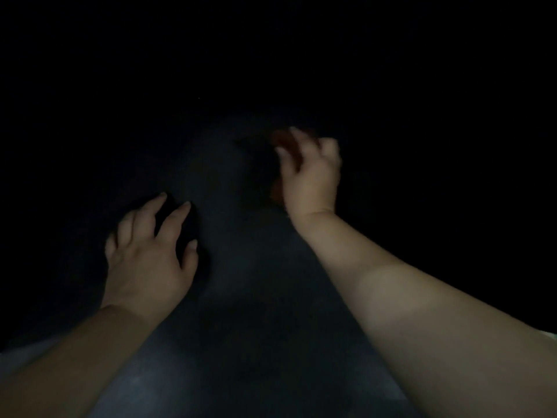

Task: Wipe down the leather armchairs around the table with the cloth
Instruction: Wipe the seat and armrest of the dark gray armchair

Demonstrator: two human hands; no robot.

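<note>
Almost everything is lying in deep darkness, with only two bare forearms and a dim, smooth, blue-grey surface [256, 297] showing beneath them; whether that surface is the leather of an armchair cannot be told. The right hand [310, 173] is reaching forward, blurred, and its fingers are curling around a reddish-brown cloth [287, 146], so that grip is grasping the cloth. The cloth is showing only as a soft, dull rust-coloured patch peeking out between thumb and fingers at the top of the hand, and again as a small dark-red edge below the palm; its shape and texture are too blurred and dark to make out. It is sitting right of centre, against the dark surface. The left hand [147, 257] is lying lower and to the left, well apart from the cloth, fingers spread and fairly straight, fingertips pressing on the dark surface, its grip released.
</note>
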